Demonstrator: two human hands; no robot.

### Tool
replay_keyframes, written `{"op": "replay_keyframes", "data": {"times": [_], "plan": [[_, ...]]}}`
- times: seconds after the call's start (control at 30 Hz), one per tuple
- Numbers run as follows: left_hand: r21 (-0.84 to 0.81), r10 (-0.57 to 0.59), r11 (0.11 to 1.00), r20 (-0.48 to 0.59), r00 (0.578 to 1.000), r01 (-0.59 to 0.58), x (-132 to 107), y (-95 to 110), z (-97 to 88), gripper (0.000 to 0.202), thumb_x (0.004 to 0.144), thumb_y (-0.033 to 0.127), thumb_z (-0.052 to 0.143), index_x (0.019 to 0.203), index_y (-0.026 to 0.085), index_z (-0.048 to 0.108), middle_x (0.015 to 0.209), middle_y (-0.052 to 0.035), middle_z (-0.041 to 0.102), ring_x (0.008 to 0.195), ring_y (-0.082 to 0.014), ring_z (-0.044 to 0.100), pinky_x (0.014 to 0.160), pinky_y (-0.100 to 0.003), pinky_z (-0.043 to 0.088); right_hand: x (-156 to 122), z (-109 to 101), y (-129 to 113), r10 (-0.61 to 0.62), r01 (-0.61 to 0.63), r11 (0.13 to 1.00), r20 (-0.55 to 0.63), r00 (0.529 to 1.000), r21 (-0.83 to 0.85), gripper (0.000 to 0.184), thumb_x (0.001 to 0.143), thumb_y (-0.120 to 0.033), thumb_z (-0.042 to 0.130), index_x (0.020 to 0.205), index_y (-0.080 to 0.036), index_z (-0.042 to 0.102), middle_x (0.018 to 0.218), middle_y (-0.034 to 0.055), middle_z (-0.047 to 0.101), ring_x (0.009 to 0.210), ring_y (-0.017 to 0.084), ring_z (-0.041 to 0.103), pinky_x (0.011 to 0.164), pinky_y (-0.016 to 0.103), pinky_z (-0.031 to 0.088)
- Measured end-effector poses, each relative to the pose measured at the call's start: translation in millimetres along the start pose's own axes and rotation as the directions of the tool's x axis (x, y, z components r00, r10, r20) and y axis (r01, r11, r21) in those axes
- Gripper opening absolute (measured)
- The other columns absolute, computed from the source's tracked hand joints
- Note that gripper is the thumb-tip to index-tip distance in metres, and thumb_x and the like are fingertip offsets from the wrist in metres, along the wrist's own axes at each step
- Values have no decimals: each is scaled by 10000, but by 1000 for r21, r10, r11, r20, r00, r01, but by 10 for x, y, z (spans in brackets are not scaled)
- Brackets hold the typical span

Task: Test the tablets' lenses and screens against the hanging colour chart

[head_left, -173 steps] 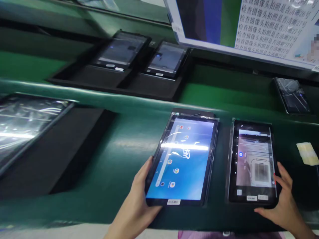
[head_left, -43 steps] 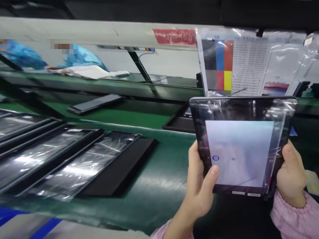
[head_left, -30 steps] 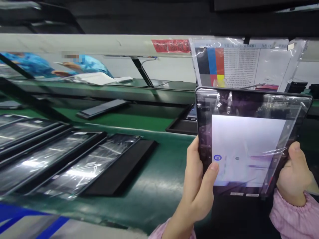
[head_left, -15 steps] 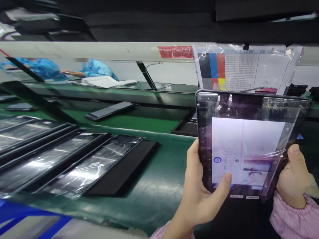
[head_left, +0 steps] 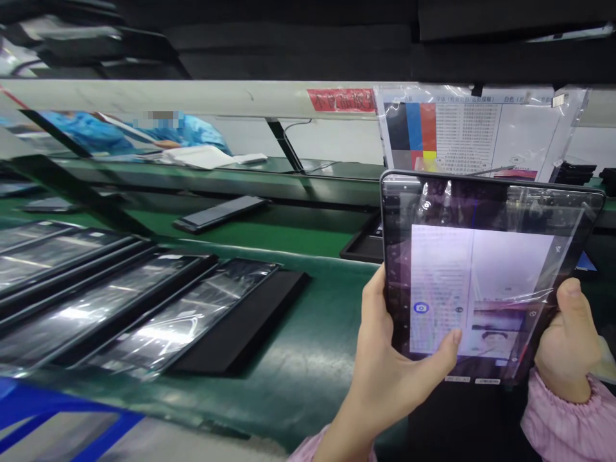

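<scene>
A black tablet (head_left: pixel 486 205) in clear film stands tilted up between my two hands. Its screen shows a camera view of a printed chart. My left hand (head_left: pixel 389 378) is closed on the tablet's left side, with the thumb over the lower part of the screen. At the right edge my right hand (head_left: pixel 565 343) grips the tablet, its thumb along the side; the fingers behind are hidden. Just beyond the tablet hangs the printed test chart (head_left: pixel 464 135) in a clear sleeve, with colour blocks and lines of text.
Film-covered tablets (head_left: pixel 206 314) lie in a row on black foam pads (head_left: pixel 245 333) at the left. A green conveyor belt (head_left: pixel 298 231) behind carries a grey device (head_left: pixel 219 213). A black shelf (head_left: pixel 289 45) hangs overhead. People in blue (head_left: pixel 192 135) sit across the line.
My left thumb has shifted slightly right over the screen. The camera picture on the tablet has moved a little, its text now clearer. Across the line, a person now holds up something pale and long.
</scene>
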State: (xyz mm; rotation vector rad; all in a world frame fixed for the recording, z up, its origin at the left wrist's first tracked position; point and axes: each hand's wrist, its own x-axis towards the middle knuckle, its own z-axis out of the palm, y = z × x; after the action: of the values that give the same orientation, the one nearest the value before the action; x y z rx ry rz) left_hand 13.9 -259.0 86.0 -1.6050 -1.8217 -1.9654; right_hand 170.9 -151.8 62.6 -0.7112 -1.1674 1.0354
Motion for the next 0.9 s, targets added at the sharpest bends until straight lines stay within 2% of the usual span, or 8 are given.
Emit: {"op": "replay_keyframes", "data": {"times": [0.1,0.2,0.33,0.47,0.67,0.8,0.9], "plan": [[-2,3,1000,0,1000,-3,-2,14,0,791,801,311,812,1471,257,395,1257,-89,610,1105,-290,686,894,-399,625,4,6,-31,-7,7,1000,-21,1000,-4,310,969,-538,647,910,-276,801,930,72,767,1297,429,574,1107,595,469],[-11,19,1000,3,1000,-19,4,30,3,779,808,285,811,1471,276,402,1269,-78,612,1111,-280,688,899,-383,623,3,6,-58,20,-20,1000,47,999,14,355,992,-544,590,959,-266,808,954,82,773,1272,426,601,1072,594,505],[-3,22,1000,4,1000,-22,13,33,0,776,812,284,812,1473,280,405,1280,-78,608,1125,-286,684,916,-398,617,18,2,-7,37,-40,999,101,994,27,371,1003,-526,554,1005,-256,808,952,86,778,1284,408,599,1134,580,459],[7,15,1000,-1,1000,-15,10,20,-5,773,814,311,811,1470,267,404,1276,-87,603,1129,-297,676,911,-409,613,71,3,132,-30,29,1000,69,997,7,414,973,-560,545,1002,-240,806,876,92,771,1213,413,644,1118,588,468],[11,10,1000,-5,1000,-10,-11,26,7,780,815,306,816,1479,271,408,1245,-82,611,1070,-283,690,860,-384,621,96,30,146,-35,34,997,17,999,73,419,939,-522,603,1201,-236,759,936,71,777,1123,387,693,1064,541,509],[-57,55,997,41,998,-52,-16,53,-22,723,916,325,727,1544,281,371,1281,-94,619,1108,-291,679,897,-401,613,87,41,123,-24,15,995,94,995,97,410,974,-529,543,1183,-259,769,928,59,774,1098,369,703,1017,504,535],[-109,72,992,62,995,-65,-22,46,-61,579,1018,359,578,1558,275,389,1378,-109,588,1225,-309,629,1019,-448,567,77,35,153,-34,29,996,63,997,83,354,972,-526,565,1105,-287,789,902,44,772,1102,351,702,1005,474,543]]}}
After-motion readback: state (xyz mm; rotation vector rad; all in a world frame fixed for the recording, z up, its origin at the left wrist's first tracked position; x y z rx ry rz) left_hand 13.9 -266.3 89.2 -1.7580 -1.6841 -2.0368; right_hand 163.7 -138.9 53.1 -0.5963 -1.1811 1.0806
